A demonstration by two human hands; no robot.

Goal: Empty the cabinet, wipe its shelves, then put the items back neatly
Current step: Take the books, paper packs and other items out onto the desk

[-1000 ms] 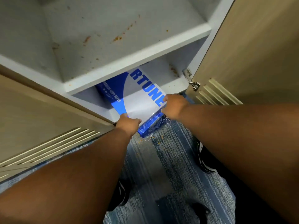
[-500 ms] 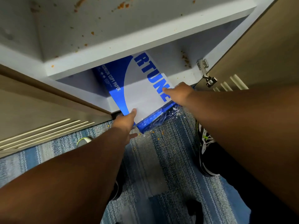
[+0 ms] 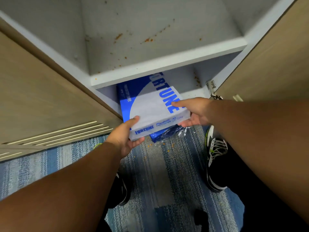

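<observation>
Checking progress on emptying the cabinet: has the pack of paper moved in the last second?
Yes. The pack of paper has slid outward: more of its lettering now shows past the front edge of the shelf above it.

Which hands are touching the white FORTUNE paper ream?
Touching, both. Head view: the left hand grips the ream at its near left corner, thumb on top; the right hand grips its right corner, thumb on top, fingers underneath.

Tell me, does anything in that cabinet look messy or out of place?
Yes. Orange-brown crumbs speckle the upper shelf, and more lie on the carpet. Crumpled clear wrap sticks out beneath the paper ream.
</observation>
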